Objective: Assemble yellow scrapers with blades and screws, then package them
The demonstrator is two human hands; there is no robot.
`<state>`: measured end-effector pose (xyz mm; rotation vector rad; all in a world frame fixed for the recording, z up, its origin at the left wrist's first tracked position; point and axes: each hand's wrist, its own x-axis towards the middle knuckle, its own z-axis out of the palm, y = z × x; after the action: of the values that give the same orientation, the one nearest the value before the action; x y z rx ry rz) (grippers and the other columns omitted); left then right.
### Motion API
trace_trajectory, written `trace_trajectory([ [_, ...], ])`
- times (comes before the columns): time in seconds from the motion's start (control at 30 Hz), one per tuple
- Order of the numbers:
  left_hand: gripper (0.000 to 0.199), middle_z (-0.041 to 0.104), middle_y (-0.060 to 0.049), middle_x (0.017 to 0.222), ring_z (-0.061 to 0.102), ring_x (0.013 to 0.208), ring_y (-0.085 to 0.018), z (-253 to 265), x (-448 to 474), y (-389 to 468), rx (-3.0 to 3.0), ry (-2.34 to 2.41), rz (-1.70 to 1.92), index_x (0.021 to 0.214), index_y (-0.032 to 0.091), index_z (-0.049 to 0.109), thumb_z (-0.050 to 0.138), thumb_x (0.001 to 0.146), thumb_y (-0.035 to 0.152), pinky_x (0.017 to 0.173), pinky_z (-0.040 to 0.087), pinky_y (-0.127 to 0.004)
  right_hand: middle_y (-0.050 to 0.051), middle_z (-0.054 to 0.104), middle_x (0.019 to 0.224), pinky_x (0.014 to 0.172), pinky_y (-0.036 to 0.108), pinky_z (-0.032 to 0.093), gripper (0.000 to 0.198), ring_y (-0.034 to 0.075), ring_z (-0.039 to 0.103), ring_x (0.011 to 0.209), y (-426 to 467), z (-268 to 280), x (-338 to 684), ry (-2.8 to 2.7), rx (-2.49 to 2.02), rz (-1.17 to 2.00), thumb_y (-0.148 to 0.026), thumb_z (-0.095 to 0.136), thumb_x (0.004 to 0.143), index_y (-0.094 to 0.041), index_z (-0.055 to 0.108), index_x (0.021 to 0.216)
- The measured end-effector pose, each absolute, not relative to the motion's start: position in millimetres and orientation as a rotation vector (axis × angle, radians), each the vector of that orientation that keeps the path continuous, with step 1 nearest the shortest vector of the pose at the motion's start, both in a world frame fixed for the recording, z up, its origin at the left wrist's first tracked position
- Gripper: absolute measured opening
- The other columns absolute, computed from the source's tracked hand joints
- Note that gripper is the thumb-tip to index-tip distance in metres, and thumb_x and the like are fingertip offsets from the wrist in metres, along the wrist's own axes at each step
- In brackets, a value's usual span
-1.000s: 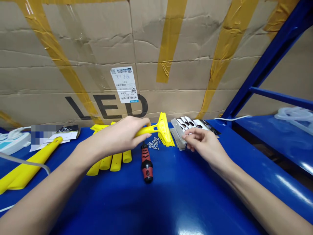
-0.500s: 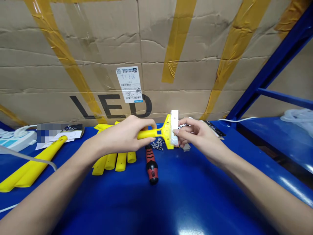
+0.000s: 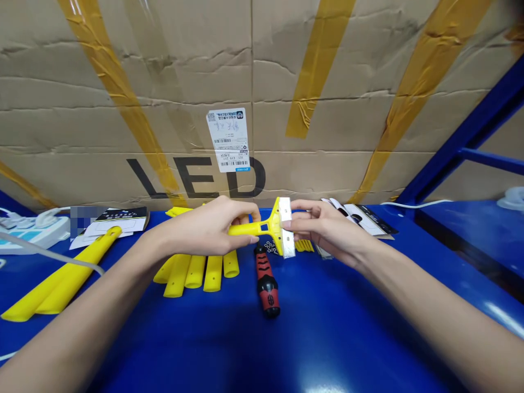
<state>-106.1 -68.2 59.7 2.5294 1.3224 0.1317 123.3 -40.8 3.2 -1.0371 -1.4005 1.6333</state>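
Observation:
My left hand [image 3: 208, 226] is closed round the handle of a yellow scraper [image 3: 248, 230], held above the blue table with its wide head to the right. A flat silvery plate [image 3: 289, 245] with small holes lies along the head's edge. My right hand [image 3: 331, 232] pinches this plate at its middle, thumb on top; the fingers behind it are partly hidden. Below the scraper lies a red and black screwdriver handle [image 3: 268, 286]. Small metal nuts and screws [image 3: 270, 247] lie just behind it, partly covered by the scraper.
Several yellow tubular handles [image 3: 196, 272] lie under my left forearm, and more yellow handles [image 3: 69, 281] lie at the left. Beside them are printed cards [image 3: 118, 224] and a white power strip [image 3: 36, 234]. Cards [image 3: 368, 218] lie behind my right hand. A taped cardboard box [image 3: 266, 82] forms the back.
The plate now lies flatter along the scraper's head, its holed silvery face showing. My right fingers have shifted on it. The whole view has swung slightly to the left.

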Motion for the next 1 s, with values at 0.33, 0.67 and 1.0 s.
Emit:
trace_trajectory([
  [0.33, 0.015, 0.062, 0.005, 0.072, 0.051, 0.062, -0.014, 52.2, -100.7, -68.9, 2.517, 1.28, 0.067, 0.098, 0.023, 0.065, 0.061, 0.089, 0.034, 0.056, 0.034, -0.027, 0.001, 0.075, 0.072, 0.058, 0.021, 0.05, 0.053, 0.01, 0.062, 0.058, -47.2, -11.0, 130.4, -1.278, -1.122, 1.672, -0.015, 0.09, 0.06, -0.018, 0.065, 0.107],
  [0.67, 0.029, 0.073, -0.001, 0.095, 0.062, 0.079, -0.018, 57.0, -110.7, -66.5, 2.48, 1.428, 0.141, 0.107, 0.021, 0.067, 0.06, 0.089, 0.042, 0.066, 0.042, -0.029, 0.006, 0.077, 0.081, 0.065, 0.029, 0.054, 0.026, 0.018, 0.071, 0.071, -33.0, 6.8, 140.7, -1.649, -1.394, 0.969, -0.041, 0.067, 0.087, -0.021, 0.068, 0.103],
  [1.0, 0.034, 0.075, -0.006, 0.111, 0.067, 0.098, -0.024, 45.0, -102.7, -61.9, 2.591, 1.413, 0.144, 0.112, 0.019, 0.072, 0.056, 0.092, 0.042, 0.081, 0.048, -0.034, 0.002, 0.078, 0.076, 0.062, 0.028, 0.049, 0.023, 0.019, 0.072, 0.071, -22.5, 5.3, 153.5, -2.139, -1.747, 0.542, -0.016, 0.071, 0.068, -0.019, 0.074, 0.09],
])
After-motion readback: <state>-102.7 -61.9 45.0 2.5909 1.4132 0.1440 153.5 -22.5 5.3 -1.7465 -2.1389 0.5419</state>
